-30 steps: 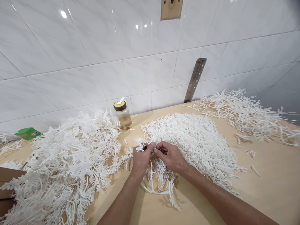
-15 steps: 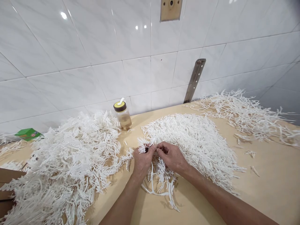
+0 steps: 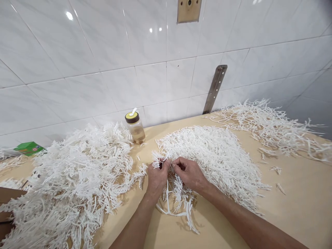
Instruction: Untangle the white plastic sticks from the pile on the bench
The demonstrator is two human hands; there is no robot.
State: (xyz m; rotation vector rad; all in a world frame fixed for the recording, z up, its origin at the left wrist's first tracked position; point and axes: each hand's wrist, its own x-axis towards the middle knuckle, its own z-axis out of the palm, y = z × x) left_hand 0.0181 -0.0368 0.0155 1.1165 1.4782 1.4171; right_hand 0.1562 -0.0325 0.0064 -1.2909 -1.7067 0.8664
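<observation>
My left hand (image 3: 158, 174) is closed around a white branching plastic piece (image 3: 156, 161), whose fringed tips stick out above the fingers. Just right of it, my right hand (image 3: 188, 172) is pinched, its fingertips close to the left thumb; what they hold is too small to make out. Thin white stems (image 3: 168, 204) hang below both hands over the table. Behind and right of my hands lies a dense, fan-shaped layer of white pieces (image 3: 215, 148).
A large tangled white heap (image 3: 77, 180) covers the left side. Behind it stand a jar with a yellow-black lid (image 3: 136, 128) and a green box (image 3: 29, 148). Brown cardboard (image 3: 7, 207) is at the left edge. Bare white stems (image 3: 272, 128) lie back right, near a metal bracket (image 3: 215, 89).
The fingertips of my two hands have come slightly apart, with a small gap now between them. The white piece stays in my left hand.
</observation>
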